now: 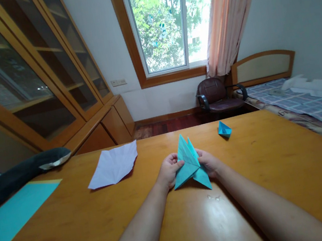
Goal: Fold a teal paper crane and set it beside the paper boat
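Teal paper, folded into a pointed shape (190,165), is held just above the wooden table (280,166), near the middle of the view. It is pinched from both sides: the left hand (168,171) grips its edge at nine o'clock, with the fingers curled in and the thumb pressed on the front face, and the right hand (209,163) grips the edge at three o'clock, its fingers mostly hidden behind the paper. Two narrow points stand up toward twelve o'clock, while two broader flaps spread down toward seven and five o'clock.

A small folded teal piece (224,129) lies apart on the table at about one o'clock from the hands. A creased white sheet (114,165) lies flat at ten o'clock, and a flat teal sheet (7,216) is seen at the table's edge at nine o'clock, with a dark padded object (16,175) just beyond it.

For the fold in hand to come out clean, it is judged that the layers should be kept squared at the upper points, the pinch kept close to the crease line, and the pressure run outward from the centre. Support from the table would likely give a sharper crease than folding in the air.
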Available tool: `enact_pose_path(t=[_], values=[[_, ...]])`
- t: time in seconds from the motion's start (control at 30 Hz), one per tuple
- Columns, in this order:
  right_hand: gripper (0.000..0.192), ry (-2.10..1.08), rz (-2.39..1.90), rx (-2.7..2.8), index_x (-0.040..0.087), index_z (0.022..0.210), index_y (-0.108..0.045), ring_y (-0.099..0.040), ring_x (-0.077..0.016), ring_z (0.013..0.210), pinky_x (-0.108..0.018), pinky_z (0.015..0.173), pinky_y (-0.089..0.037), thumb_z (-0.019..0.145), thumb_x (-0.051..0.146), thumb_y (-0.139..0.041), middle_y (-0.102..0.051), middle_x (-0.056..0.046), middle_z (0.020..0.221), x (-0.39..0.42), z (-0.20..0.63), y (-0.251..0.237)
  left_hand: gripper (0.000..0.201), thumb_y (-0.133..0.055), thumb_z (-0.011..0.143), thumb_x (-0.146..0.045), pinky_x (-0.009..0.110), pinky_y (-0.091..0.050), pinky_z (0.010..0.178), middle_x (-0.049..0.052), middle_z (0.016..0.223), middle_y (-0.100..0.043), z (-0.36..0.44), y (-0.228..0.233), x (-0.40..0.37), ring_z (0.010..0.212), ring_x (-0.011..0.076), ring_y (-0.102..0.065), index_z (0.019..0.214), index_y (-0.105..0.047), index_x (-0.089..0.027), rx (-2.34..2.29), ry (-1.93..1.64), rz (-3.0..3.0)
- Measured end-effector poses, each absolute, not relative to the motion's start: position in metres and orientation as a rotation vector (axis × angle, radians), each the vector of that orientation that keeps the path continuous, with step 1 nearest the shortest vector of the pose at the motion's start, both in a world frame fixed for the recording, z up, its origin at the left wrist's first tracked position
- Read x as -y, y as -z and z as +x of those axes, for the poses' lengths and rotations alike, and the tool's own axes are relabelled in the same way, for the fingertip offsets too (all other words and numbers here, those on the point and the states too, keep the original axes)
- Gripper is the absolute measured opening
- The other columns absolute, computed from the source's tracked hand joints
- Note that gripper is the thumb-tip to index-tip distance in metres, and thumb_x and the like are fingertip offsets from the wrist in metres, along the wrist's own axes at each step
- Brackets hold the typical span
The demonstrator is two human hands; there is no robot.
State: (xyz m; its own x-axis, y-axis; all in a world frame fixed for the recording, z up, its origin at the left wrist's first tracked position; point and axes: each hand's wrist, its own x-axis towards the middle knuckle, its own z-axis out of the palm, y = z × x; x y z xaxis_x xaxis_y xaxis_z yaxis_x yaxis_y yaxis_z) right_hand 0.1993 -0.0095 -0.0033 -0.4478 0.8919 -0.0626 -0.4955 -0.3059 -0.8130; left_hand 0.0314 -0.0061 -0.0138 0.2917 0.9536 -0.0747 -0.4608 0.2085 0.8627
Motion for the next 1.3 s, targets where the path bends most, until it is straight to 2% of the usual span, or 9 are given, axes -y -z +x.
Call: enact_pose_path(t=[0.1, 0.27, 0.37, 0.5, 0.7, 0.83, 0.97, 1.1, 1.3], values=[[0.039, -1.888, -0.668, 0.968, 0.014, 0.095, -0.07, -0.068, -0.017, 0.067, -0.027, 0.067, -0.054, 0.058, 0.018, -0.082, -0.074, -0.006, 0.084, 0.011, 0.198, 0.002, 0.042, -0.088, 0.051, -0.029, 0.027, -0.05, 0.064, 0.004, 0.075, -0.071, 0.033, 0.014, 0.008, 0.064, 0.0156, -0.064, 0.079, -0.06, -0.014, -0.728, -1.099, 0.903], [0.031, -1.879, -0.695, 0.987, 0.014, 0.085, -0.071, -0.064, -0.0143, 0.059, -0.025, 0.06, -0.052, 0.056, 0.019, -0.082, -0.073, -0.004, 0.075, 0.01, 0.198, 0.002, 0.039, -0.085, 0.057, -0.031, 0.028, -0.049, 0.067, 0.006, 0.08, -0.071, 0.037, 0.013, 0.009, 0.07, 0.0175, -0.065, 0.084, -0.066, -0.012, -0.792, -1.083, 1.044], [0.031, -1.869, -0.707, 0.996, 0.014, 0.083, -0.071, -0.064, -0.0142, 0.06, -0.024, 0.06, -0.052, 0.055, 0.019, -0.082, -0.073, -0.004, 0.075, 0.009, 0.197, 0.002, 0.034, -0.084, 0.059, -0.031, 0.026, -0.049, 0.065, 0.004, 0.077, -0.07, 0.04, 0.013, 0.01, 0.068, 0.0161, -0.063, 0.08, -0.065, -0.013, -0.839, -1.141, 1.093], [0.035, -1.851, -0.718, 0.992, 0.014, 0.088, -0.071, -0.065, -0.0154, 0.062, -0.025, 0.062, -0.052, 0.055, 0.018, -0.082, -0.073, -0.005, 0.076, 0.009, 0.197, 0.004, 0.033, -0.085, 0.056, -0.03, 0.024, -0.047, 0.063, 0.001, 0.071, -0.068, 0.041, 0.01, 0.01, 0.064, 0.0137, -0.061, 0.076, -0.063, -0.014, -0.861, -1.218, 1.09], [0.049, -1.92, -0.558, 0.948, 0.017, 0.103, -0.067, -0.067, -0.0189, 0.076, -0.029, 0.072, -0.053, 0.056, 0.018, -0.08, -0.073, -0.006, 0.094, 0.009, 0.202, 0.001, 0.039, -0.084, 0.057, -0.03, 0.026, -0.05, 0.067, 0.005, 0.08, -0.072, 0.037, 0.007, 0.008, 0.07, 0.0167, -0.065, 0.086, -0.064, -0.014, -0.833, -1.241, 0.984], [0.054, -1.931, -0.515, 0.962, 0.017, 0.108, -0.063, -0.067, -0.0193, 0.079, -0.028, 0.071, -0.052, 0.056, 0.02, -0.08, -0.072, -0.006, 0.099, 0.009, 0.206, -0.001, 0.042, -0.084, 0.058, -0.031, 0.028, -0.051, 0.069, 0.006, 0.085, -0.073, 0.035, 0.009, 0.005, 0.075, 0.0183, -0.067, 0.092, -0.063, -0.014, -0.791, -1.259, 0.931], [0.049, -1.895, -0.564, 0.973, 0.017, 0.102, -0.064, -0.066, -0.0171, 0.072, -0.025, 0.066, -0.051, 0.056, 0.021, -0.08, -0.072, -0.006, 0.092, 0.008, 0.207, 0.001, 0.043, -0.084, 0.059, -0.03, 0.029, -0.052, 0.073, 0.006, 0.088, -0.073, 0.034, 0.01, 0.004, 0.077, 0.0186, -0.068, 0.093, -0.064, -0.014, -0.788, -1.276, 0.908], [0.045, -1.861, -0.64, 0.941, 0.015, 0.095, -0.067, -0.065, -0.0171, 0.066, -0.026, 0.064, -0.051, 0.053, 0.021, -0.082, -0.073, -0.005, 0.083, 0.005, 0.21, 0.005, 0.043, -0.084, 0.059, -0.028, 0.031, -0.052, 0.078, 0.006, 0.088, -0.073, 0.032, 0.01, 0.003, 0.081, 0.0201, -0.068, 0.093, -0.063, -0.014, -0.762, -1.3, 0.872], [0.041, -1.824, -0.73, 0.924, 0.014, 0.086, -0.068, -0.066, -0.0191, 0.065, -0.029, 0.064, -0.053, 0.048, 0.019, -0.083, -0.074, -0.007, 0.08, 0.003, 0.213, 0.002, 0.045, -0.084, 0.056, -0.022, 0.036, -0.054, 0.08, 0.006, 0.086, -0.073, 0.024, 0.006, 0.002, 0.082, 0.0225, -0.069, 0.095, -0.062, -0.015, -0.682, -1.216, 0.82]])
